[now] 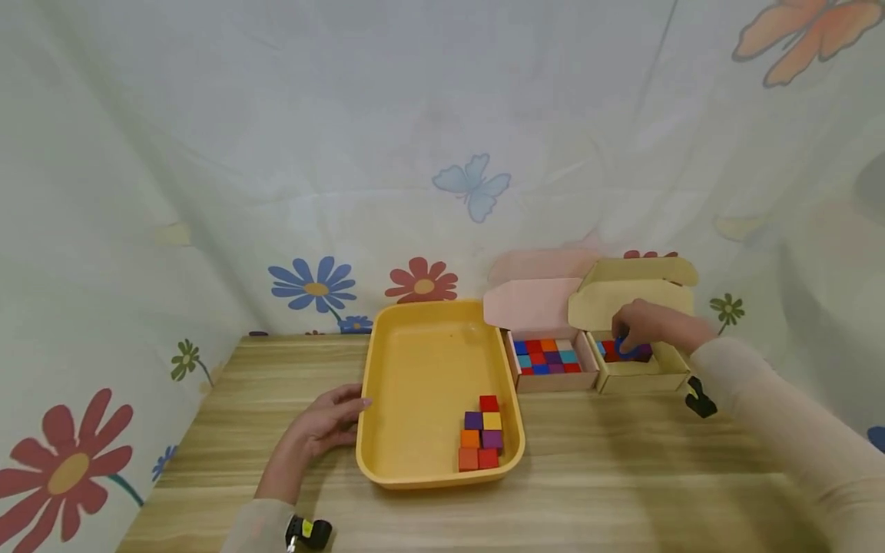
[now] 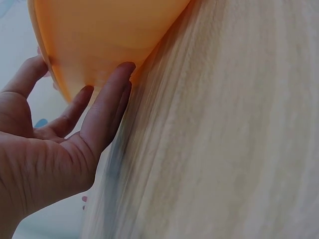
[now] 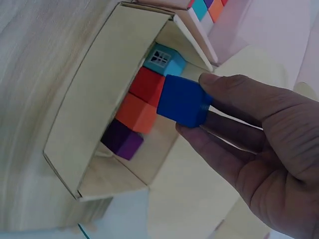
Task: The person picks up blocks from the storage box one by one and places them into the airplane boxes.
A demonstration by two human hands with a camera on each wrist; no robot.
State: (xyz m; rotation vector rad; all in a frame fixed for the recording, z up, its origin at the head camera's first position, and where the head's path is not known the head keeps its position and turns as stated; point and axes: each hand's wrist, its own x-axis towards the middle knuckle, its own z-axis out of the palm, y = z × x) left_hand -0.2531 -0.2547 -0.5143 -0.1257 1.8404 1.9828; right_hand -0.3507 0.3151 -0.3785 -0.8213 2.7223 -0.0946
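My right hand [image 1: 638,321] pinches a blue cube [image 3: 183,101] between thumb and fingers, over the open yellow cardboard box [image 1: 643,383]. Inside that box, the right wrist view shows a row of a light blue cube [image 3: 164,59] with a window print, a red cube [image 3: 146,85], an orange cube [image 3: 134,113] and a purple cube [image 3: 122,139]. My left hand [image 1: 333,421] rests against the left side of the yellow tray [image 1: 365,445], its thumb at the rim and its straight fingers along the outer wall. Several coloured cubes [image 1: 482,438] stand in the tray's near right corner.
A pink cardboard box [image 1: 557,382] filled with rows of coloured cubes stands between the tray and the yellow box, its lid [image 1: 531,303] raised. Behind the wooden table [image 1: 588,476] hangs a white curtain [image 1: 387,138] printed with flowers and butterflies.
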